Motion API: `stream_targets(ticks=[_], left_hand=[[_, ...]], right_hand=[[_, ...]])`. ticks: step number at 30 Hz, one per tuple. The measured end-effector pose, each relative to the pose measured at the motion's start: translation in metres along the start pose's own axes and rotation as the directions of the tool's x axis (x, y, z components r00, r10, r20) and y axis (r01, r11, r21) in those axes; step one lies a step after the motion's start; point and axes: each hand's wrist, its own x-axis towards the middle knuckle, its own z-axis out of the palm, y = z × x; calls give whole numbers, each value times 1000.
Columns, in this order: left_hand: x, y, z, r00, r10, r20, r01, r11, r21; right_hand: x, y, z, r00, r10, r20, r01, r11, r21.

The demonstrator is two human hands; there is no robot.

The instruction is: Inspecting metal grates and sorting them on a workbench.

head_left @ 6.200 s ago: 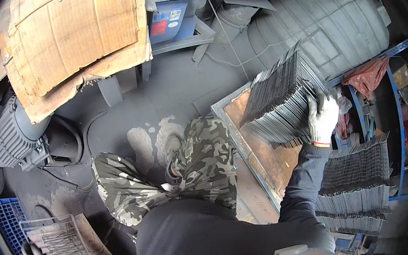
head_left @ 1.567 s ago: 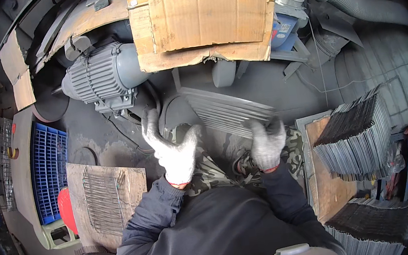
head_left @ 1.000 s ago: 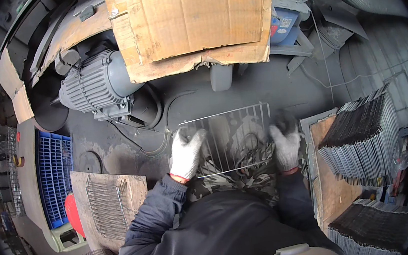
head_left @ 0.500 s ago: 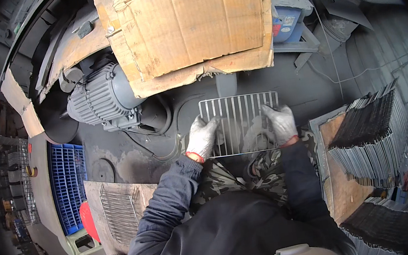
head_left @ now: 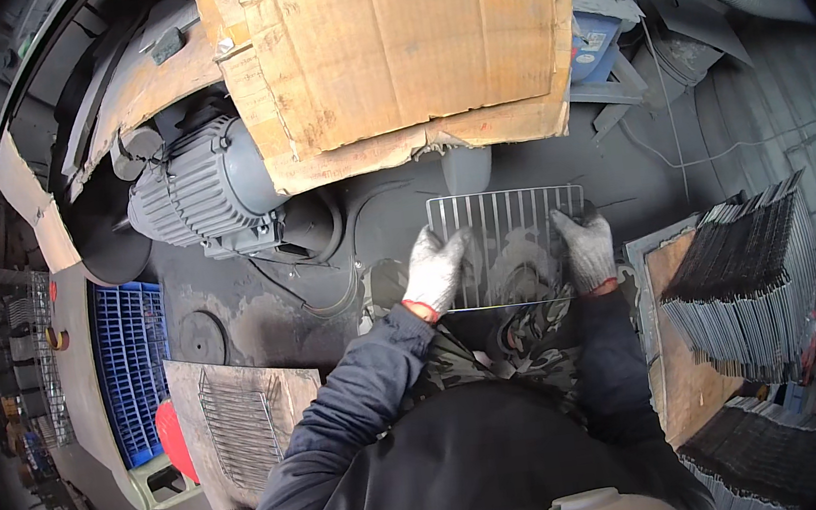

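A rectangular wire rack (head_left: pixel 509 243) with thin parallel bars is held out above my lap. My left hand (head_left: pixel 437 269), in a white knit glove with a red cuff, grips its left side, thumb over the bars. On the opposite side my right hand (head_left: pixel 589 249), gloved the same way, clasps the frame. The fingers under the rack are partly hidden. Straight beyond it hangs a large worn cardboard sheet (head_left: pixel 414 43), with a grey metal part (head_left: pixel 468 170) showing below its torn lower edge.
Tall stacks of wire racks (head_left: pixel 744 287) stand on a board at right. Leftward, more racks (head_left: pixel 239 422) lie on a wooden board (head_left: pixel 185 391), near a blue plastic crate (head_left: pixel 135 357). A grey electric motor (head_left: pixel 204 188) sits on the dusty floor, with cables beside it.
Both hands and the wire rack appear slightly farther right in the view. Surroundings have shifted a little too, as the head view moved. The grip looks the same.
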Motion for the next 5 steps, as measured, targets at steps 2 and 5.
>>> stream_targets(ticks=[2, 5], left_hand=[[0, 1, -30, 998, -30, -64, 38, 990, 133], [-10, -1, -92, 988, -11, -156, 21, 998, 58]], right_hand=[[10, 18, 15, 998, -9, 64, 16, 994, -104], [23, 72, 64, 978, 75, 195, -33, 977, -210]])
